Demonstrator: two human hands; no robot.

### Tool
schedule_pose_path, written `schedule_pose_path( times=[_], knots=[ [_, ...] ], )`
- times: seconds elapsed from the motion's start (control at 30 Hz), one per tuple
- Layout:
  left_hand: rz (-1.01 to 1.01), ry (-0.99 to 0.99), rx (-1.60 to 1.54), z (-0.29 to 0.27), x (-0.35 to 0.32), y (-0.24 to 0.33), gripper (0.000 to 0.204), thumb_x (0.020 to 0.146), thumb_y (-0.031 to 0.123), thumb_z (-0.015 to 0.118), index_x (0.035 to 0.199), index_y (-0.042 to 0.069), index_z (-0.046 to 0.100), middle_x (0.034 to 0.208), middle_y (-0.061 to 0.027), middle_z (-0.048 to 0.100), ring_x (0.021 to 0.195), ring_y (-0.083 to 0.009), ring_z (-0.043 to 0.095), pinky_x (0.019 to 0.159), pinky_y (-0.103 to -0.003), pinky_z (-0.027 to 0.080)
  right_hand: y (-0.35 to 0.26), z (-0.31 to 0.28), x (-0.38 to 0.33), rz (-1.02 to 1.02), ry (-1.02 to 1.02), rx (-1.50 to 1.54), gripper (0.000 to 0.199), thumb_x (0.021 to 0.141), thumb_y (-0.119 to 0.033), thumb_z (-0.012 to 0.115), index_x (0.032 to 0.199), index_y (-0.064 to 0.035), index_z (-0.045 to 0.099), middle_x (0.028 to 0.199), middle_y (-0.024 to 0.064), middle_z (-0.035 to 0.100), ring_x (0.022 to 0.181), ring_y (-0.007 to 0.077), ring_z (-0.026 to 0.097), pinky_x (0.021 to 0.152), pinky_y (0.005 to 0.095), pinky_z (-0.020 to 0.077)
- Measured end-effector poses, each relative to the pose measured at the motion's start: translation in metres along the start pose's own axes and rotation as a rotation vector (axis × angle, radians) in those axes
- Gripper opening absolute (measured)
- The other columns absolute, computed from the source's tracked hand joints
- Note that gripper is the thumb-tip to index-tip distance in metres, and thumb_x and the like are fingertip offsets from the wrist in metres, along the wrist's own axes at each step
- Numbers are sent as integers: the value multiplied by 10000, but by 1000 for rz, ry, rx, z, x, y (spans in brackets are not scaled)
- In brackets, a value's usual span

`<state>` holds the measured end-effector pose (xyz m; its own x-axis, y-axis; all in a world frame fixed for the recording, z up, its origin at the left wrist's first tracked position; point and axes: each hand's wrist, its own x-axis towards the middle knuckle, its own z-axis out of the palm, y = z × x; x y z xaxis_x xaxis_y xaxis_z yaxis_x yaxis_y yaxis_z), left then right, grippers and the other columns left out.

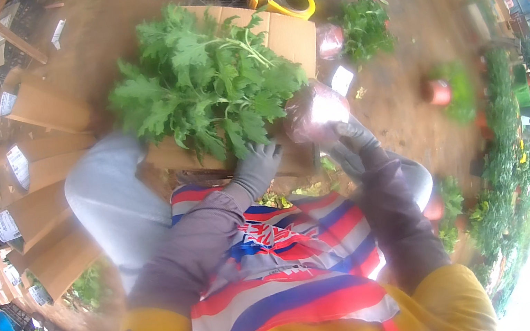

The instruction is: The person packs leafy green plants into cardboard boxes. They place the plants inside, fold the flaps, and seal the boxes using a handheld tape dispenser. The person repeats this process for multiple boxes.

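Note:
A large leafy green plant (208,77) lies on its side across a cardboard box (296,34) in front of me. Its base at the right is a bundle wrapped in shiny clear plastic (313,115), brownish inside. My right hand (357,136), in a grey glove, is closed on the right side of this wrapped base. At the near edge of the foliage rests my left hand (257,168), gloved too, its fingers stretched against the lower leaves. The fingertips are partly among the leaves.
A yellow tape dispenser (294,3) sits at the box's far edge. Another wrapped plant (364,26) and a red-potted plant (438,92) stand to the right. Open labelled cartons (45,107) fan out at left. Plant rows (504,146) line the far right.

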<state>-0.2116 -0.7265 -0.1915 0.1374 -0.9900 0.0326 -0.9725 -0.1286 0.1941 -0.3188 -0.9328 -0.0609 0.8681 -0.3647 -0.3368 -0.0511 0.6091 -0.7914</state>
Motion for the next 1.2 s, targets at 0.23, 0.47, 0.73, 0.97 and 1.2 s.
schedule_pose_path(
  times=[0.23, 0.47, 0.73, 0.97, 1.2],
  knots=[
    [-211, 29, -95, -42, 4, -29, 58, 825, 162, 581, 773, 169, 605, 795, -35, 599, 754, -246, 655, 648, -414, 523, 8, 1, 2, -42, -25, -101, 719, 797, -113, 741, 1435, -42, 418, 1116, 77, 594, 985, 188, 614, 877, 323, 541],
    [159, 114, 92, -53, -14, -63, 19, 809, 191, 592, 825, 197, 602, 824, -5, 555, 823, -221, 580, 680, -391, 458, 80, -24, 49, 30, 266, -99, 757, 795, -30, 718, 1471, -96, 384, 1139, 59, 567, 1009, 174, 604, 835, 329, 547],
    [8, 75, 70, -53, 0, -49, 75, 831, 199, 558, 837, 178, 630, 852, -19, 578, 837, -201, 585, 733, -408, 457, 50, -32, 4, 133, 213, 188, 620, 900, -52, 633, 1466, -36, 380, 1145, 135, 618, 1185, 310, 585, 1013, 439, 499],
    [109, 343, -96, -52, 2, -42, 136, 803, 153, 593, 832, 80, 703, 1154, -121, 621, 1038, -293, 618, 827, -442, 511, 33, 0, -12, 104, 108, 224, 590, 913, -62, 608, 1464, -49, 400, 1201, 131, 600, 1216, 301, 563, 1049, 439, 469],
    [64, 467, -128, -44, 15, -36, 328, 846, 146, 567, 1116, 61, 732, 1524, -87, 445, 1383, -317, 427, 1071, -523, 382, 23, 11, -14, 84, 104, 199, 562, 925, -71, 582, 1463, -62, 420, 1257, 126, 582, 1247, 292, 541, 1085, 440, 440]
  ],
)
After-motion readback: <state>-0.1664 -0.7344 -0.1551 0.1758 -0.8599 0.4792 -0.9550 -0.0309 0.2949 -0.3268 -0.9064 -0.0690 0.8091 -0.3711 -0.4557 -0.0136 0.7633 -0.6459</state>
